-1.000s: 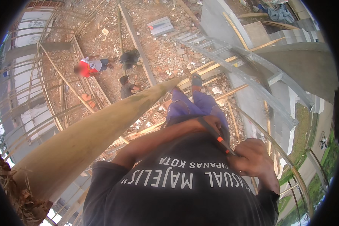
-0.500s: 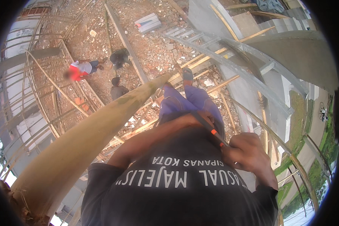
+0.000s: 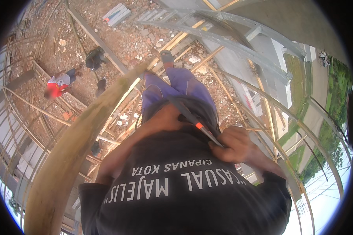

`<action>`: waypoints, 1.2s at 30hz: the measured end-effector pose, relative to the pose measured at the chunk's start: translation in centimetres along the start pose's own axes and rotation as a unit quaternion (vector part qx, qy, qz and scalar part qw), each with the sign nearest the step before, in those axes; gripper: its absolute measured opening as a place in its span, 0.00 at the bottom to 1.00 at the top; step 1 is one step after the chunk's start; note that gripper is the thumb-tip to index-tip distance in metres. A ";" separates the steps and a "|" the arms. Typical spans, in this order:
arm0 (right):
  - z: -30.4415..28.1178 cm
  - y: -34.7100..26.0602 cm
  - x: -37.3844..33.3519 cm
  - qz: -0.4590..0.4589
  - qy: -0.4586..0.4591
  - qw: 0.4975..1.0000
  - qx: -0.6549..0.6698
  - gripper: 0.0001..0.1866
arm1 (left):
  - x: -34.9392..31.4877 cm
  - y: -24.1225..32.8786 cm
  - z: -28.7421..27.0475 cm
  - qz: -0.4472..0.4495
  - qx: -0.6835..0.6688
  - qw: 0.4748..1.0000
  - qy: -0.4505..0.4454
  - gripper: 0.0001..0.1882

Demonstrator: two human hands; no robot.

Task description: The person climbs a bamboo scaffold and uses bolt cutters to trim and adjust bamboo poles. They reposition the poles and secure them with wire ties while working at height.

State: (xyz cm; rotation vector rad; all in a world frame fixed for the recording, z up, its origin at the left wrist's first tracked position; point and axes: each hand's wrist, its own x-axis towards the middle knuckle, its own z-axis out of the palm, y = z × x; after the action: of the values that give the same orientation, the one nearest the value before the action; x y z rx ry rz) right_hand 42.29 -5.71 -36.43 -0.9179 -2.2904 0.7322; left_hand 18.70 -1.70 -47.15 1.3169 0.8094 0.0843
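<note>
At my right side, my right hand (image 3: 233, 145) is closed round the lower end of a long dark tool shaft (image 3: 188, 114) with an orange band. The shaft runs slantwise across my waist, and its far end reaches toward my thighs. My left hand (image 3: 169, 118) lies against my waist beside the shaft, its fingers curled in at the hem of my black shirt (image 3: 153, 211). What those fingers hold is hidden. Just left of my left forearm, a thick, pale round pole (image 3: 80, 141) rises past me.
Far below lies rubble-strewn ground (image 3: 137, 35) with two people near a long plank (image 3: 94, 37), one in a red and white shirt (image 3: 59, 84). Timber beams surround my sandalled foot (image 3: 167, 58). A grey metal frame (image 3: 239, 49) spans the right; thin bamboo poles (image 3: 278, 105) cross there.
The whole view has swung, so the ground and pole sit further left. My left hand has drawn back leftward along my waist; my right hand still grips the shaft.
</note>
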 end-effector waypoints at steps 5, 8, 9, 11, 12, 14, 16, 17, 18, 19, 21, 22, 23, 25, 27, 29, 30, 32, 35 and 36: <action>2.2 0.7 -1.8 0.014 0.029 0.999 -0.013 0.13 | 1.0 0.7 0.1 -0.025 -0.039 0.999 -0.018 0.14; 2.5 0.7 -2.1 0.027 0.034 0.999 -0.012 0.13 | 0.9 2.0 0.0 -0.005 -0.150 0.989 -0.007 0.16; 2.5 0.5 -1.9 0.030 0.032 0.999 -0.008 0.13 | 0.8 2.1 0.1 0.005 -0.184 0.983 -0.005 0.16; 1.3 -0.2 -1.2 0.013 0.032 0.999 -0.036 0.12 | 0.9 2.0 -0.3 -0.038 -0.131 0.989 -0.061 0.17; 1.0 -0.5 -0.8 0.003 0.034 0.998 -0.046 0.12 | 0.7 1.8 -0.5 -0.064 -0.101 0.989 -0.085 0.17; 0.4 -0.5 -1.0 0.000 0.022 0.998 -0.052 0.11 | 0.7 1.3 -0.1 -0.048 -0.103 0.991 -0.071 0.16; 0.5 -0.3 -1.4 0.012 0.015 0.999 -0.046 0.11 | 0.9 0.8 0.2 -0.029 -0.097 0.993 -0.062 0.16; 1.1 0.1 -1.8 0.024 0.015 0.999 -0.034 0.11 | 1.1 0.6 0.2 -0.020 -0.090 0.994 -0.057 0.16; 1.7 0.6 -2.2 0.033 0.015 0.999 -0.024 0.11 | 1.4 0.9 0.0 -0.009 -0.083 0.995 -0.050 0.16; 2.1 0.9 -2.7 0.036 0.012 0.999 -0.023 0.11 | 1.3 1.5 0.1 -0.015 -0.088 0.995 -0.036 0.16; 2.7 1.1 -3.5 0.047 0.004 0.999 -0.018 0.12 | 1.1 2.8 0.5 -0.030 -0.101 0.994 -0.011 0.16; 2.8 1.2 -3.7 0.051 -0.005 0.999 -0.010 0.12 | 1.2 2.7 0.4 -0.029 -0.131 0.991 -0.028 0.16; 2.7 1.5 -3.6 0.055 -0.014 0.998 -0.002 0.13 | 1.4 2.4 0.2 -0.029 -0.160 0.986 -0.045 0.15; 2.7 1.9 -3.7 0.053 -0.017 0.998 0.005 0.14 | 1.7 1.8 0.3 -0.038 -0.205 0.976 -0.070 0.14; 2.9 2.3 -3.7 0.036 -0.001 0.999 0.003 0.16 | 1.8 1.0 0.3 -0.053 -0.230 0.968 -0.083 0.12; 2.1 2.0 -3.3 0.037 -0.022 0.999 0.001 0.17 | 1.8 0.3 -0.3 -0.099 -0.198 0.970 -0.098 0.12; 1.7 1.9 -3.1 0.040 -0.030 0.999 0.002 0.18 | 1.9 -0.2 -0.6 -0.125 -0.180 0.970 -0.105 0.13; 1.3 1.9 -2.6 0.068 -0.075 0.994 0.037 0.20 | 2.3 -2.7 -0.5 -0.112 -0.187 0.970 -0.105 0.12; 0.3 2.3 -1.8 0.121 -0.114 0.983 0.079 0.21 | 2.7 -2.1 -0.5 -0.103 -0.119 0.983 -0.090 0.10; -0.2 2.4 -1.8 0.140 -0.125 0.978 0.091 0.21 | 2.8 -1.7 -0.2 -0.101 -0.085 0.988 -0.082 0.09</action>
State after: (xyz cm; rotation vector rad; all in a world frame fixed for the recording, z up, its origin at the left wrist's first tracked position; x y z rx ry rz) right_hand 44.57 -5.46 -38.37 -1.1270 -2.2788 1.2190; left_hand 20.03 -0.66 -49.99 1.0603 0.7730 -0.1112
